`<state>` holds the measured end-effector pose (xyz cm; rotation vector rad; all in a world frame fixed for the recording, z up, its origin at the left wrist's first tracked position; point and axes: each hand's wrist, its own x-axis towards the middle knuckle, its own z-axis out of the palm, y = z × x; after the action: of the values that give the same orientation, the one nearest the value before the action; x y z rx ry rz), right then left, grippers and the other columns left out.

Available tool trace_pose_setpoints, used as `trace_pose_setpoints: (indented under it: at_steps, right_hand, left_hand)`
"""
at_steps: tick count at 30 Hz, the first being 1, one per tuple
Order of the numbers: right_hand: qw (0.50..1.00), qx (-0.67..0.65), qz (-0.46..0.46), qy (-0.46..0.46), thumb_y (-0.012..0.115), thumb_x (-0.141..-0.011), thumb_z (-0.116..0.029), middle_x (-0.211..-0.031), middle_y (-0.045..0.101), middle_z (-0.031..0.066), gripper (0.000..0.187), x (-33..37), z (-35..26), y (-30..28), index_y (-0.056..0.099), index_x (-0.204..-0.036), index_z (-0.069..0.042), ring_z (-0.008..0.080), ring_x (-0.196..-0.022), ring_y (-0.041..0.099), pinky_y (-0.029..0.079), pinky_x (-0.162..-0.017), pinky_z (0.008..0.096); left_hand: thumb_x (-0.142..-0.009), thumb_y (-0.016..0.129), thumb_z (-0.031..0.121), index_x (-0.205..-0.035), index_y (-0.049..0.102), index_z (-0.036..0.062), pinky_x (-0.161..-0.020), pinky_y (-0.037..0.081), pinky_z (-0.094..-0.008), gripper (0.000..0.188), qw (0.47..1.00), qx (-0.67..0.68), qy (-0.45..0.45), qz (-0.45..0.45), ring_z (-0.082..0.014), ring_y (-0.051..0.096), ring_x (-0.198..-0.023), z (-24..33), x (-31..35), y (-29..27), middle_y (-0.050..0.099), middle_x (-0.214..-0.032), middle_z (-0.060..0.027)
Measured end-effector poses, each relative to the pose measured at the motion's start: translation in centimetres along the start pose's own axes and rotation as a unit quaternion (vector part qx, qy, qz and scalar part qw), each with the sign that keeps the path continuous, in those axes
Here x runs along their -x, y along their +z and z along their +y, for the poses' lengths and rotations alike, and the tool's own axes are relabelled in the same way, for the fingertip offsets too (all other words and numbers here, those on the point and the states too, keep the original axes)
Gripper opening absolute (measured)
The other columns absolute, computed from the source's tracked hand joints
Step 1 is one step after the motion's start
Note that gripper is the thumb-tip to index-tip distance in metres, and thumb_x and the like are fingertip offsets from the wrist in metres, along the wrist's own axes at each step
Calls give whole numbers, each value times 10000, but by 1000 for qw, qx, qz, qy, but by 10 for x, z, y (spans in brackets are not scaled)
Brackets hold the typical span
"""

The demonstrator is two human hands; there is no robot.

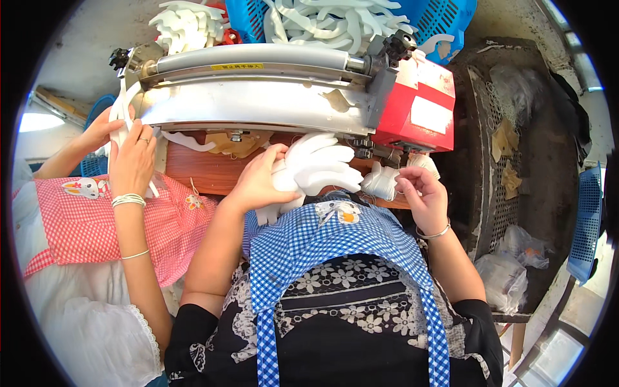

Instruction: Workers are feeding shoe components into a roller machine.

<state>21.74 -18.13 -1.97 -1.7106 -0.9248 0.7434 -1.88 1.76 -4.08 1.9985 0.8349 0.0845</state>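
My left hand is closed around a fanned bundle of white curved pieces, foam-like in look, held over the near edge of the wooden table. The pieces' ends spread to the right, and a few stick out below my palm. My right hand is beside a white bundle that looks like wound string, with thumb and forefinger brought together. Whatever lies between those fingertips is too small to make out. Another whitish bundle sits just behind my right hand.
A roller machine with a red end box spans the table. Behind it stands a blue basket heaped with white pieces. At left, a co-worker's hands hold white strips. A dark bench with plastic bags is at right.
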Motion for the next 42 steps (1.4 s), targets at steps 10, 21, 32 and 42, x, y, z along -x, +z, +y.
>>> trace_pose_setpoints:
  at_steps: [10, 21, 32, 42]
  right_hand:
    - [906, 187, -102, -366, 674, -652, -53, -942, 547, 134, 362, -32, -47, 94, 533, -981, -2, 225, -827, 566, 466, -662, 279]
    - [908, 124, -70, -395, 691, -526, -50, -825, 503, 81, 257, -33, -35, 103, 555, -744, -53, 255, -758, 505, 434, -639, 323]
    - [801, -229, -553, -29, 656, -718, -217, -644, 457, 13, 251, -16, -62, -17, 486, -676, -37, 149, -592, 418, 348, -619, 275]
    - [969, -138, -193, 67, 547, -802, -194, -536, 413, -16, 254, -76, 84, 3, 541, -964, 1, 128, -465, 416, 371, -461, 279]
  left_hand:
    - [-623, 658, 219, -1245, 326, -35, -874, 414, -316, 749, 696, 696, -31, -171, -234, 524, -1000, -2, 30, 23, 502, -1114, -170]
    - [-642, 641, 122, -1214, 386, -6, -866, 405, -307, 639, 778, 614, -1, -134, -194, 502, -998, 19, 40, 23, 512, -1084, -109]
    - [-525, 739, 94, -1196, 408, 22, -869, 396, -302, 752, 938, 277, -31, -207, -183, 520, -974, 48, 25, 29, 547, -1069, -110]
    - [-490, 739, 183, -1176, 398, 43, -846, 403, -322, 779, 972, 32, 111, -206, -250, 543, -976, 84, 26, 7, 564, -1037, -144]
